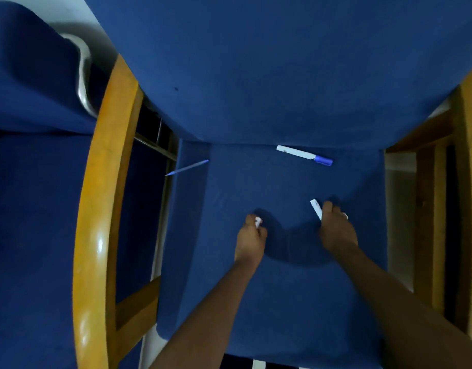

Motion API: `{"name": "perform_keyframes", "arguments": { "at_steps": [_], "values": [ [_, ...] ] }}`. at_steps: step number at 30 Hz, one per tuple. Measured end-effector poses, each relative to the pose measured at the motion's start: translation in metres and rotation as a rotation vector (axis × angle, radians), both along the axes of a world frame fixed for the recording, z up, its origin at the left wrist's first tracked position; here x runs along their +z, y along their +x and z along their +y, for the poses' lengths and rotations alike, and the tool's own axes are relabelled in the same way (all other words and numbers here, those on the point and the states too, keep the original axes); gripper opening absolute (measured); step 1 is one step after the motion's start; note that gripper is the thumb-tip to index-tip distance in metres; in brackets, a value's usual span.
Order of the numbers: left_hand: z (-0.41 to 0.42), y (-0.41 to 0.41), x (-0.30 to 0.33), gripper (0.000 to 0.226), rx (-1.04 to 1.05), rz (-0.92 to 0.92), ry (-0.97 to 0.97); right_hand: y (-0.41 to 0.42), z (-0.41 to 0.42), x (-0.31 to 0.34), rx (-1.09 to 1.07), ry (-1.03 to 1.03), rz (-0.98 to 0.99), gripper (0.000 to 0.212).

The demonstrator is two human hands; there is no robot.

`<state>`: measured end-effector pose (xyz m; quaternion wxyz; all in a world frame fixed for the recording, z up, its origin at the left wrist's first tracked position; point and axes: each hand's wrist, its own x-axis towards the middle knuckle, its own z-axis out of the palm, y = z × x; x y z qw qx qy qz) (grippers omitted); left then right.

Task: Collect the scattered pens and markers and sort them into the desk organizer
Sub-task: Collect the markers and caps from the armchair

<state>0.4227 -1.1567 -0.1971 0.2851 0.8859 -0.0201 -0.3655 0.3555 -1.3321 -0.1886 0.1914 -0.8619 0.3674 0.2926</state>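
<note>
both hands down on the blue upholstered chair seat, wooden armrests either side. left hand grip curled round a white marker, only its tip showing. right hand grip pinching a 2nd white marker, barrel sticking out up-left past the thumb. still loose: 1 white marker with blue cap lying at the back of the seat just under the backrest, and 1 thin blue pen poking out over the left seat edge, half off the cushion. desk organizer not in view. step in hand looks like pick-up, about half collected. to do it well: lift both markers clear with a firm hold, shift 1 into the other hand to free fingers, take the pen carefully since it could slide into the gap beside the cushion.
</note>
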Motion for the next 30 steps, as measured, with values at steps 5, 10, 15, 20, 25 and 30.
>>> {"name": "perform_keyframes", "arguments": {
  "at_steps": [5,10,15,20,25,30],
  "values": [
    [0.022,0.037,0.001,0.006,0.280,-0.010,-0.144,0.053,-0.007,0.008,0.187,-0.172,-0.198,0.040],
    [0.045,0.113,0.021,0.035,-0.033,-0.405,0.177,0.131,-0.030,0.007,0.256,-0.255,-0.160,0.047],
    [0.057,0.188,0.016,0.035,-0.206,-0.419,0.376,0.134,-0.017,-0.008,0.392,-0.287,-0.073,0.035],
    [0.051,0.209,0.001,0.030,-0.381,-0.408,0.458,0.104,0.016,-0.017,0.323,-0.189,-0.092,0.024],
    [0.035,0.194,0.001,0.033,-0.314,-0.399,0.503,0.092,0.024,-0.015,-0.063,0.081,-0.070,0.028],
    [0.027,0.139,0.007,0.028,0.276,0.087,-0.072,0.095,0.022,0.006,-0.818,0.746,-0.324,0.009]
  ]
}}
